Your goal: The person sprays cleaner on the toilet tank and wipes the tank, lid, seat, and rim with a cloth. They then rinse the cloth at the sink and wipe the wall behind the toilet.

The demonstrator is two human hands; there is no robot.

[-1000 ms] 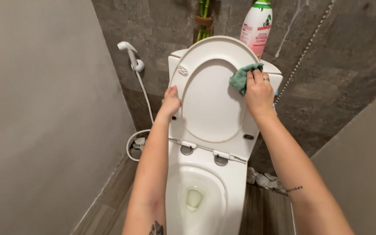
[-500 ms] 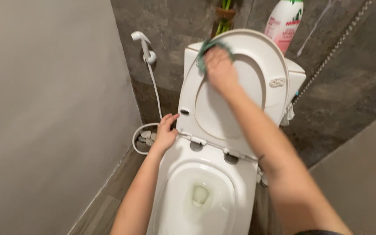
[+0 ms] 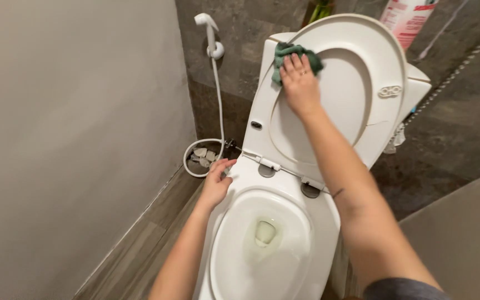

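A white toilet stands in front of me with its seat and lid [image 3: 362,61] raised against the cistern. My right hand [image 3: 300,83] presses a green cloth [image 3: 290,55] against the upper left of the raised seat. My left hand [image 3: 216,182] rests on the left rim of the bowl [image 3: 234,250], near the hinge, fingers loosely spread and holding nothing. Some water sits at the bottom of the bowl.
A white hand sprayer [image 3: 209,30] hangs on the dark wall at left, its hose [image 3: 218,100] looping down to pebbles [image 3: 202,156] on the floor. A pink and white bottle [image 3: 409,16] stands on the cistern. A grey wall runs close on the left.
My right hand with the cloth crossed from the seat's right side to its upper left. My left hand dropped from the seat edge to the bowl rim. The view shifted left.
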